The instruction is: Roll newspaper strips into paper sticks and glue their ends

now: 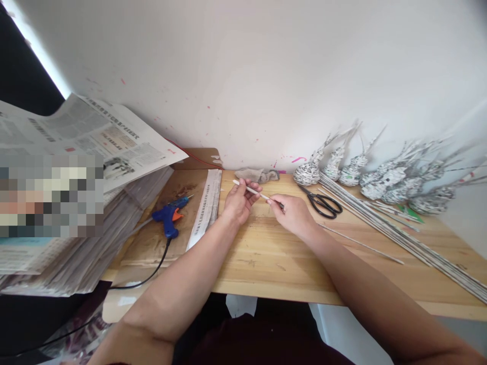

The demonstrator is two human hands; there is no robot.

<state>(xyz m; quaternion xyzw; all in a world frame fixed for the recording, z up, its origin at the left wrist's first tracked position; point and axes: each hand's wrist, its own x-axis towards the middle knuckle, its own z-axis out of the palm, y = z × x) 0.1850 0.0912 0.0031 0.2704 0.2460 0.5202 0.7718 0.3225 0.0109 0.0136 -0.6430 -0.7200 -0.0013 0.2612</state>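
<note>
A thin, pale rolled paper tube [254, 191] runs between my hands above the table. My left hand [240, 202] holds it near its far left end, thumb on top and the other fingers partly curled. My right hand [292, 213] pinches the tube farther right, and a small dark bit shows by its fingers that I cannot make out. Beyond my right wrist a thin stick [361, 244] extends along the wood; whether it joins the tube is hidden by the hand. Black-handled scissors [324, 204] lie just right of my right hand.
A blue glue gun [166, 218] rests on stained cardboard [155, 248], beside a folded newspaper strip [205, 208]. Stacked newspapers [95, 223] rise at left. Long paper tubes [395, 230] and several woven paper gourd shapes [307, 173] occupy the right. A grey rag [256, 175] lies against the wall.
</note>
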